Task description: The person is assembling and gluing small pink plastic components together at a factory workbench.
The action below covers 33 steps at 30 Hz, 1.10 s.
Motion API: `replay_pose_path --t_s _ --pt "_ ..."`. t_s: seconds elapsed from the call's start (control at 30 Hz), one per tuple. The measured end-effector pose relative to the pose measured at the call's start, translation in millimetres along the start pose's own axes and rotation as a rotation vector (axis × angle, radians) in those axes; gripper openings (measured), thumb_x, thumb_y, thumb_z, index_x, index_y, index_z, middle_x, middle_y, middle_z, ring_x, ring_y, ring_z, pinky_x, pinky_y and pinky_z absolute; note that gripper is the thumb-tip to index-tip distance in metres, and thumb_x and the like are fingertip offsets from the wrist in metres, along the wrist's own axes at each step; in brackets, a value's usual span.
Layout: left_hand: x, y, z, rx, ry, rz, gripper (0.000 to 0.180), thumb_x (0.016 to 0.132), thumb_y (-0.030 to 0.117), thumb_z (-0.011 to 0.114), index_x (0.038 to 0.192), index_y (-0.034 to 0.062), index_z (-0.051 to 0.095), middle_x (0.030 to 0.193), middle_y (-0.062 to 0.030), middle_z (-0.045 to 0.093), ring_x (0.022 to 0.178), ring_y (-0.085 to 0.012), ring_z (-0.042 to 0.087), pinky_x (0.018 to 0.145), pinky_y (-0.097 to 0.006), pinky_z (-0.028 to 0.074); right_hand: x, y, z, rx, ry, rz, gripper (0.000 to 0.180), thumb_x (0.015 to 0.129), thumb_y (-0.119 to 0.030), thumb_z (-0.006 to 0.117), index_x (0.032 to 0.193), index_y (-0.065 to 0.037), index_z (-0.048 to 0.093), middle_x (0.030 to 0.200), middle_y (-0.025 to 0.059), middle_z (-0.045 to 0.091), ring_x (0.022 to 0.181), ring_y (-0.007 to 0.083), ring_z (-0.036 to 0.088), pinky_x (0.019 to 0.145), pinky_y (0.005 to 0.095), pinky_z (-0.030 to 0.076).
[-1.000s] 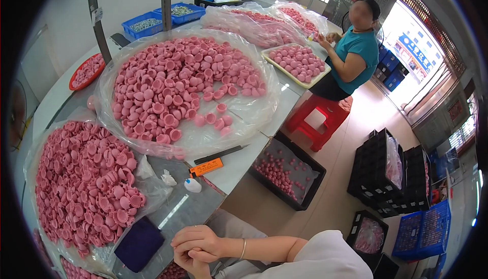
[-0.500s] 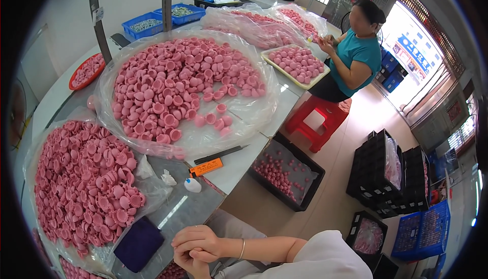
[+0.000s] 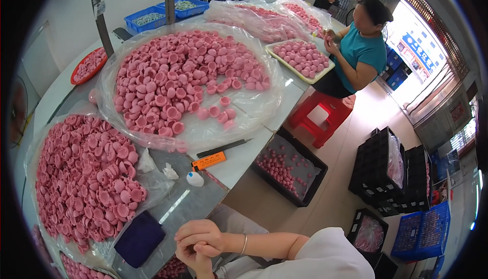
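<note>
My two hands are clasped together at the table's near edge. My right hand [image 3: 202, 236], with a bracelet at its wrist, wraps over my left hand [image 3: 197, 262]. The left hand's fingers look curled but are mostly covered; whether anything lies inside cannot be seen. A dark purple cloth pouch [image 3: 140, 239] rests on the table just left of them. Beyond it is a big heap of pink half-shell pieces [image 3: 89, 180] on clear plastic. A second heap of pink half-shells [image 3: 157, 83] fills a plastic sheet farther off.
An orange box [image 3: 209, 161], a black pen-like tool [image 3: 223, 148] and a small white object [image 3: 194, 179] lie on the table [image 3: 239, 162]. A co-worker [image 3: 362, 50] sits on a red stool beside a tray of pink balls [image 3: 301, 57]. Black crates [image 3: 376, 164] stand on the floor.
The whole view has shifted slightly. My hands stay clasped. A person at the far back has moved to the right, and the seated co-worker's hands have shifted a little.
</note>
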<state>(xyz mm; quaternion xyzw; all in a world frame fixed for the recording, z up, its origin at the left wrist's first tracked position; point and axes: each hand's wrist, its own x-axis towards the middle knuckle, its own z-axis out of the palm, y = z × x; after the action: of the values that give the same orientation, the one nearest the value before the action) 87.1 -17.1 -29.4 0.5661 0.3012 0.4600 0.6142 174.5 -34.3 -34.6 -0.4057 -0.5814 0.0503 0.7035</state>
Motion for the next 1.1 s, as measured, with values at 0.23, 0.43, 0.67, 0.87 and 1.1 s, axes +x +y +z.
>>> replay_pose_path --t_s 0.23,0.43,0.67,0.87,1.1 --pt "18.4 27.5 25.3 0.407 -0.286 0.096 0.034 0.073 0.033 0.069 0.08 0.0023 0.058 0.069 -0.0068 0.059 0.06 -0.0108 0.055 0.053 -0.024 0.043 10.2 -6.3 -39.6 -0.188 0.096 -0.011 0.039 0.089 -0.026 0.037 0.083 0.003 0.063 0.093 0.0177 0.062 0.081 0.0304 0.061 0.069 0.0361 0.05" --pt "33.0 37.5 33.3 0.493 -0.391 0.256 0.034 0.071 0.033 0.071 0.075 0.0015 0.059 0.066 -0.0085 0.056 0.055 -0.0196 0.055 0.05 -0.028 0.042 12.6 -6.5 -42.3 -0.161 0.165 -0.054 0.04 0.089 -0.026 0.036 0.085 0.004 0.063 0.094 0.0176 0.061 0.083 0.0302 0.061 0.07 0.0361 0.051" --pt "36.8 53.2 43.8 0.561 -0.457 0.286 0.033 0.068 0.029 0.072 0.074 0.0003 0.058 0.067 -0.01 0.057 0.056 -0.025 0.055 0.051 -0.031 0.043 9.1 -14.8 -47.6 -0.22 0.257 -0.026 0.044 0.092 -0.029 0.034 0.089 0.005 0.062 0.097 0.0187 0.06 0.087 0.0291 0.059 0.074 0.0352 0.049" --pt "45.7 83.9 57.5 0.798 -0.612 0.278 0.035 0.069 0.034 0.069 0.07 0.0022 0.054 0.063 -0.0104 0.055 0.06 -0.0283 0.054 0.053 -0.038 0.041 4.1 -22.0 -42.0 -0.167 0.393 0.096 0.05 0.094 -0.034 0.029 0.097 0.006 0.06 0.104 0.0205 0.057 0.09 0.0264 0.058 0.077 0.0339 0.048" --pt "42.8 95.1 79.3 0.895 -0.68 0.315 0.032 0.073 0.029 0.065 0.073 -0.0001 0.054 0.063 -0.013 0.055 0.061 -0.0298 0.054 0.054 -0.039 0.041 8.2 -30.9 -50.9 -0.151 0.515 0.095 0.053 0.095 -0.036 0.024 0.102 0.005 0.057 0.108 0.0219 0.055 0.093 0.0268 0.057 0.079 0.0338 0.047"
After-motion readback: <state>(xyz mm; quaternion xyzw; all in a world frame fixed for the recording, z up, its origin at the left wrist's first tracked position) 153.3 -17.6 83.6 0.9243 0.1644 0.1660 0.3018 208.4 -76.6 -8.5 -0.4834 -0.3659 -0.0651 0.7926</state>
